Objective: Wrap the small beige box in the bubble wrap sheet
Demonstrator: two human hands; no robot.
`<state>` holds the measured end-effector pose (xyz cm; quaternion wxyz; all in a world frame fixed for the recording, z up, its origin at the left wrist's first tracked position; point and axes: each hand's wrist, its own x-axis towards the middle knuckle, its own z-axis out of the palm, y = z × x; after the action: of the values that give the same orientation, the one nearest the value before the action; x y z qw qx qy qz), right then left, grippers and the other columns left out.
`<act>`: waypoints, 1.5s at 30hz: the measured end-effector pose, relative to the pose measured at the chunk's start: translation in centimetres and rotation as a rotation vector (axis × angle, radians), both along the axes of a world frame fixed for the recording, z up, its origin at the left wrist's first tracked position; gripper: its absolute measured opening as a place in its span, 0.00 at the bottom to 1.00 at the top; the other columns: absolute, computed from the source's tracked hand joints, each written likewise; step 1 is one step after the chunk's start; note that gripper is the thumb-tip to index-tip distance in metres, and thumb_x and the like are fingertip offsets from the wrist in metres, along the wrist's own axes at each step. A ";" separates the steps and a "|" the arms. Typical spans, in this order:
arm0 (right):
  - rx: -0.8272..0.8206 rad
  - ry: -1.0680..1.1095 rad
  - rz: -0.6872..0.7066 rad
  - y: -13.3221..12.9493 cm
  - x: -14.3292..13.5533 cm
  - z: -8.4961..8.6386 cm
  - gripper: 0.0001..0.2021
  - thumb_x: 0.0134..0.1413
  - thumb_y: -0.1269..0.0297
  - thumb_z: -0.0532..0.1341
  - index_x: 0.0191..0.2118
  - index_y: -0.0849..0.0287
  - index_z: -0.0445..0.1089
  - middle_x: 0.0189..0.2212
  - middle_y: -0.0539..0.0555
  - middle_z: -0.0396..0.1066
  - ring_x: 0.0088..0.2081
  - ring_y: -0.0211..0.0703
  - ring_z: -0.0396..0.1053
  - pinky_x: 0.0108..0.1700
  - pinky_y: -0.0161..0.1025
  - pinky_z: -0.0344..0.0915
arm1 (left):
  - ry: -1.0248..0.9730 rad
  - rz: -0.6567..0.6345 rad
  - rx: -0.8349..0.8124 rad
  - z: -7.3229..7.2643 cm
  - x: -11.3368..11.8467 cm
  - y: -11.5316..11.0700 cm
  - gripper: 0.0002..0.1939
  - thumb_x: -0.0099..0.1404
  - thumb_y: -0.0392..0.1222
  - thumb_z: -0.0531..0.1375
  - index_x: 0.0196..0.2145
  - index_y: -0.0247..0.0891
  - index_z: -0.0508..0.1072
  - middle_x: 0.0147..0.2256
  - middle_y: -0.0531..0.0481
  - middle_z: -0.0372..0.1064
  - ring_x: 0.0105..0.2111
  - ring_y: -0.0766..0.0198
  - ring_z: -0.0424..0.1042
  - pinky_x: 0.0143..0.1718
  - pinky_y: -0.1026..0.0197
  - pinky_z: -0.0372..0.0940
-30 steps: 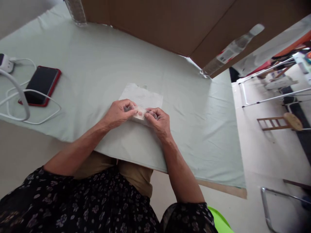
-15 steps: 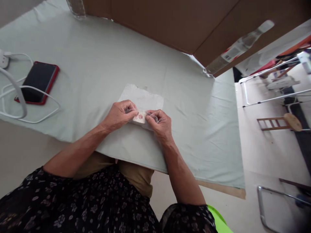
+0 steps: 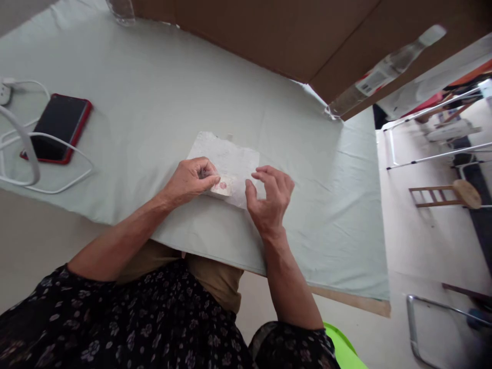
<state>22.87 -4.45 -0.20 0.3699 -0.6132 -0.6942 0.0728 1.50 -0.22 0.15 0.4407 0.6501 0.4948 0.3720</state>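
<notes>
Box (image 3: 224,186) with reddish marks lies on white paper (image 3: 226,154) at the frame's centre. Left hand (image 3: 189,179) pinches its left end; right hand (image 3: 271,201), fingers parted, is empty.

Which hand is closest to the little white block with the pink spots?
The left hand: its fingertips are right by the left end of the block. The right hand is open, off to the block's right with a gap between.
</notes>
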 end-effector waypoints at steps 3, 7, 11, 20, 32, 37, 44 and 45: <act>0.002 -0.132 0.181 -0.9 -1.5 0.2 0.09 0.65 0.56 0.60 0.45 0.49 0.75 0.51 0.57 0.77 0.55 0.59 0.72 0.63 0.62 0.57 | 0.022 -0.007 0.009 -0.2 0.0 0.2 0.10 0.58 0.47 0.65 0.26 0.38 0.73 0.28 0.51 0.75 0.27 0.66 0.67 0.29 0.63 0.62; -0.040 -0.245 0.355 -0.9 -3.2 -0.5 0.13 0.68 0.55 0.58 0.51 0.51 0.74 0.54 0.57 0.77 0.56 0.58 0.71 0.61 0.57 0.59 | 0.059 -0.033 0.012 -0.2 -0.5 0.6 0.11 0.59 0.48 0.64 0.27 0.38 0.74 0.27 0.51 0.73 0.28 0.64 0.68 0.29 0.63 0.63; -0.087 -0.271 0.335 -0.6 -3.4 -0.7 0.13 0.70 0.58 0.56 0.53 0.50 0.74 0.55 0.57 0.76 0.57 0.57 0.70 0.62 0.57 0.57 | 0.078 -0.109 -0.022 0.3 -1.8 1.0 0.08 0.57 0.45 0.62 0.30 0.38 0.76 0.28 0.51 0.74 0.28 0.64 0.68 0.29 0.63 0.62; 0.029 -0.479 0.298 -0.7 -4.0 -0.9 0.14 0.71 0.58 0.56 0.58 0.45 0.71 0.54 0.56 0.75 0.54 0.53 0.67 0.58 0.53 0.55 | 0.426 0.121 0.046 0.1 -4.0 0.8 0.12 0.58 0.48 0.63 0.37 0.40 0.77 0.25 0.53 0.72 0.25 0.62 0.68 0.29 0.60 0.63; 0.094 -0.560 0.277 -0.4 -4.3 -1.3 0.14 0.72 0.60 0.56 0.57 0.49 0.72 0.57 0.58 0.72 0.56 0.53 0.64 0.58 0.51 0.52 | 0.620 0.200 -0.268 2.0 -3.8 0.0 0.27 0.61 0.55 0.64 0.52 0.34 0.77 0.36 0.44 0.79 0.34 0.55 0.77 0.36 0.57 0.71; 0.145 -0.515 0.292 -0.4 -4.3 -1.5 0.13 0.72 0.62 0.56 0.56 0.51 0.72 0.55 0.58 0.74 0.57 0.53 0.65 0.60 0.52 0.52 | 0.295 0.219 -0.439 1.7 -3.6 0.4 0.18 0.58 0.47 0.64 0.43 0.35 0.78 0.27 0.52 0.74 0.19 0.66 0.66 0.22 0.63 0.62; 0.158 -0.479 0.306 -0.3 -4.5 -1.5 0.12 0.72 0.64 0.55 0.55 0.52 0.72 0.53 0.57 0.75 0.58 0.52 0.66 0.62 0.52 0.52 | 0.276 0.199 -0.268 2.9 -2.9 0.1 0.12 0.53 0.41 0.62 0.19 0.38 0.64 0.18 0.58 0.56 0.20 0.72 0.54 0.20 0.67 0.50; 0.156 -0.478 0.307 -0.3 -4.6 -1.5 0.12 0.72 0.64 0.55 0.55 0.52 0.72 0.52 0.57 0.76 0.58 0.52 0.66 0.62 0.52 0.52 | 0.277 0.204 -0.226 3.0 -2.6 0.0 0.11 0.53 0.40 0.62 0.19 0.38 0.63 0.18 0.59 0.55 0.20 0.72 0.53 0.20 0.68 0.49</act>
<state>18.29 -4.77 -1.71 0.2264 -0.4706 -0.8498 -0.0721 -1.11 -0.23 3.17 0.3989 0.5877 0.6525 0.2640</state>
